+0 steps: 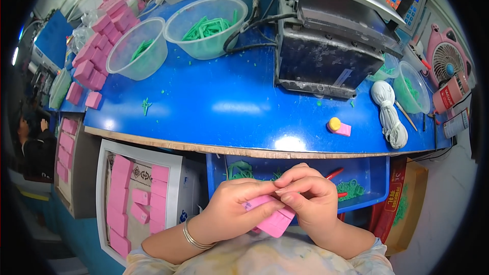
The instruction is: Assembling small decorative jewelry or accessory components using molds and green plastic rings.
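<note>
- While a pink block [275, 222] is held low, close in front of the person's body, its near end is left showing below the two hands.
- Its left side is clasped by the left hand [234, 204], whose grip is closed on it, with the thumb laid across the upper face.
- Over the block's far part, the right hand [315, 196] is bent, its thumb and fingers drawn together beside the left fingertips; whether anything small is pinched in that grip cannot be told.
- A metal bangle [189, 237] is worn on the left wrist.
- Beyond the hands, a blue tray [365, 168] is partly hidden by them; green pieces [352, 189] are contained in it, and red handles [334, 173] are seen near the right hand.
- Near the front edge of the blue worktop [193, 109], a yellow round piece [334, 124] is placed against a small pink piece [344, 130]; farther right, a white cord bundle [391, 117] is laid.
- At the back, a dark metal machine [326, 58] is flanked on its left by a large translucent bowl [204, 48].
- Left of the hands, more blocks [120, 193] are laid inside a white box [103, 173].
</note>
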Motion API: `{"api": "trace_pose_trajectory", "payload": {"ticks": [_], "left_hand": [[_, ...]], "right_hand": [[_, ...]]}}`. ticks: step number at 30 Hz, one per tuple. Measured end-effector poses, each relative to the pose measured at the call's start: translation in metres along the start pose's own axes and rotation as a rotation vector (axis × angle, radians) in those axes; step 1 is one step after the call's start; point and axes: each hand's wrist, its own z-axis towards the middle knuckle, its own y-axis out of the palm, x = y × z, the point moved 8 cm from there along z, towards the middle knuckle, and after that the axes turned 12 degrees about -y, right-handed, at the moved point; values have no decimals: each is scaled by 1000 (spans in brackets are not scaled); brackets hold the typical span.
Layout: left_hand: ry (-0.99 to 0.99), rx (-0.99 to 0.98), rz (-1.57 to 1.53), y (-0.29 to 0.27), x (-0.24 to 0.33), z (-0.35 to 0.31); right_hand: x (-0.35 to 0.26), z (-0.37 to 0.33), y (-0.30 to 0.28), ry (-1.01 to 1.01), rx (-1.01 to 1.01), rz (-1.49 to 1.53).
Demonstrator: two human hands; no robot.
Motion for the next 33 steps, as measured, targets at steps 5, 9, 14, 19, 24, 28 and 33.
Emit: {"api": "trace_pose_trajectory", "payload": {"ticks": [5, 9, 14, 19, 24, 28, 33], "left_hand": [[-97, -91, -31, 10, -12, 6], [-282, -222, -161, 24, -29, 3], [-47, -283, -121, 35, -26, 2], [-191, -215, -172, 33, -30, 5], [-290, -193, -238, 22, -37, 4], [-294, -89, -138, 4, -36, -3], [-206, -50, 19, -6, -24, -4]], "right_hand": [[8, -11, -14, 101, 64, 94], [11, -10, -12, 125, 54, 162], [20, -16, -1, 212, 9, 220], [23, -19, 2, 242, -66, 209], [22, -28, -42, 354, 0, -350], [14, -29, -71, 271, -596, -1459], [44, -56, -111, 626, -740, -1376]]}}
